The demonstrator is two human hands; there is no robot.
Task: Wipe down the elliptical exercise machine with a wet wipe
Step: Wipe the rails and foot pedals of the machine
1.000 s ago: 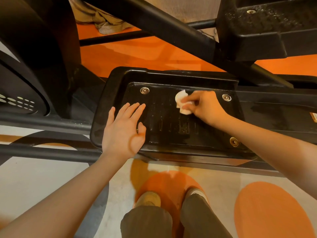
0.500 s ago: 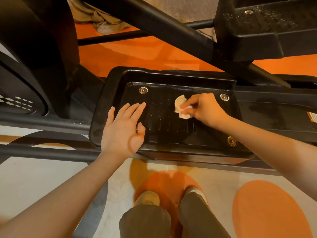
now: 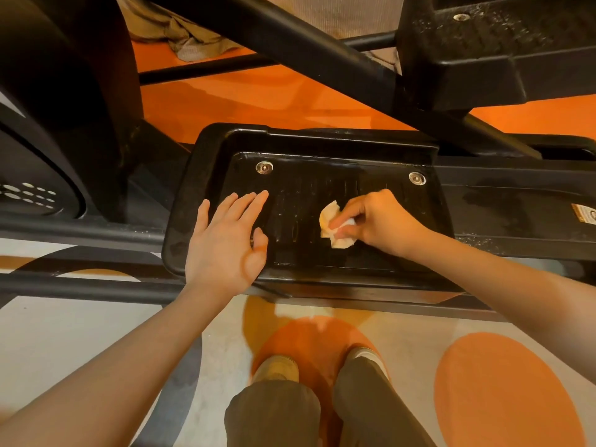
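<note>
The near black foot pedal (image 3: 206,162) of the elliptical lies in front of me, ridged and shiny with wet streaks, with round metal bolts at its far corners. My right hand (image 3: 382,222) pinches a crumpled white wet wipe (image 3: 329,217) and presses it on the middle of the pedal's ridged floor. My left hand (image 3: 225,243) rests flat on the pedal's left part, fingers straight and together, holding nothing.
A second black pedal (image 3: 503,50) hangs higher at the top right, with a thick black bar (image 3: 309,50) slanting across. The flywheel housing (image 3: 61,101) fills the left. A crumpled cloth (image 3: 180,37) lies on the orange floor behind. My shoes (image 3: 277,369) stand below the pedal.
My right hand has dragged the wipe from the pedal's far edge toward me, down to the middle of the ridges. My left hand has stayed in place.
</note>
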